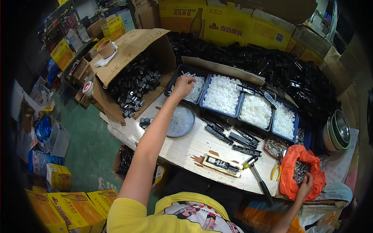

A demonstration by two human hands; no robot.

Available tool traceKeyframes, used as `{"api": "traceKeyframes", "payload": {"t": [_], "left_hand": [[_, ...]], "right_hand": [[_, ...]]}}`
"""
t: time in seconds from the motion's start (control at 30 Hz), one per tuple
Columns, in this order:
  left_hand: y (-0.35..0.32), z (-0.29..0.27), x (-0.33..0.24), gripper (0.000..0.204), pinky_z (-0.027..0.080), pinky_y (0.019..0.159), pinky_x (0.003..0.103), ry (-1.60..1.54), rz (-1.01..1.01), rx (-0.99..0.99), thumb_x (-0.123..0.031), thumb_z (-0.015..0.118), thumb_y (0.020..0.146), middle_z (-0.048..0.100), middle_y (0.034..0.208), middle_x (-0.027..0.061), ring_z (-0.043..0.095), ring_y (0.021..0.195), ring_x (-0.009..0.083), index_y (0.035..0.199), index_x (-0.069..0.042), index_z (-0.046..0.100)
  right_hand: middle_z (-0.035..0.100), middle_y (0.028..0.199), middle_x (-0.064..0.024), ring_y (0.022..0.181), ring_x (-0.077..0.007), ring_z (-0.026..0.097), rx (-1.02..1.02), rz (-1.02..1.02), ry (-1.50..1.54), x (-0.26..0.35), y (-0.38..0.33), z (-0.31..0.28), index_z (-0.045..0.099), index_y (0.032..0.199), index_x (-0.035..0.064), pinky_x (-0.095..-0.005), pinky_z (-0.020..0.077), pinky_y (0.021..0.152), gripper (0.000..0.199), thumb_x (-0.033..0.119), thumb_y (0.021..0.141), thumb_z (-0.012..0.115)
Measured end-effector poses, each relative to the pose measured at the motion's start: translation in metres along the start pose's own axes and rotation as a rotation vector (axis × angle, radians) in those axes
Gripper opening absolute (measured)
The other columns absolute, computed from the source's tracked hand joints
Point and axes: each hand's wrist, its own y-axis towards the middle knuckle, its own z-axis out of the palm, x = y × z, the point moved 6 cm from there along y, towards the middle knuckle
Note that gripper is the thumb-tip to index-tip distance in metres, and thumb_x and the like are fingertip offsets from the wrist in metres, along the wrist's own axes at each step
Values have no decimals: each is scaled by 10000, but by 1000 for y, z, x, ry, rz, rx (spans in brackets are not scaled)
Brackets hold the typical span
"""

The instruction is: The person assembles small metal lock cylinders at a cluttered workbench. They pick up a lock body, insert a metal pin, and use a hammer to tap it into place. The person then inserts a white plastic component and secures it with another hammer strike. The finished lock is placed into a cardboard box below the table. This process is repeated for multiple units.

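Over tray rim [175, 79], left hand [183, 84]; right hand [305, 182] at orange bag [289, 182] edge.

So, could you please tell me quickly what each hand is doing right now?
Left hand: fingers pinched over the leftmost tray of white parts; hold cannot be told.
Right hand: gripping the orange bag.
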Motion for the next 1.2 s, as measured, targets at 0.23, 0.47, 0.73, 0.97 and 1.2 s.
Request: {"api": "traceKeyframes", "payload": {"t": [0.23,0.47,0.73,0.97,1.2], "left_hand": [[-7,7,-5,172,471,493,267,-323,-328,171,-18,511,832,596,821,95,617,641,157,934,20,645],[-10,4,8,182,438,468,224,-687,-493,96,-5,493,844,620,800,92,591,625,123,957,56,622],[-65,-50,-34,152,429,532,201,-870,-343,-54,-12,585,805,596,732,60,552,623,100,932,64,620],[-163,-81,-24,188,450,565,267,-57,-8,-122,54,625,695,583,737,84,582,624,176,877,11,643],[-157,-55,-9,170,458,680,390,207,80,-92,79,557,651,554,780,139,552,783,322,786,12,635]], "right_hand": [[549,1070,-200,955,-326,538,102,-87,-235,35,-13,14,504,1107,-50,-371,412,840,289,-8,822,477],[555,1023,-252,888,-357,561,238,89,-258,27,-20,26,516,1110,-46,-384,435,764,366,-19,747,558],[608,974,-113,747,-201,567,7,111,40,-5,-17,16,540,1114,1,-306,450,722,251,104,890,494],[570,1012,-103,931,-166,530,52,-86,126,79,-20,21,522,1130,-33,-275,415,828,251,81,915,457],[571,877,-114,825,-205,569,215,-314,141,149,-32,61,554,1045,-28,-287,444,750,228,-51,827,494]]}}
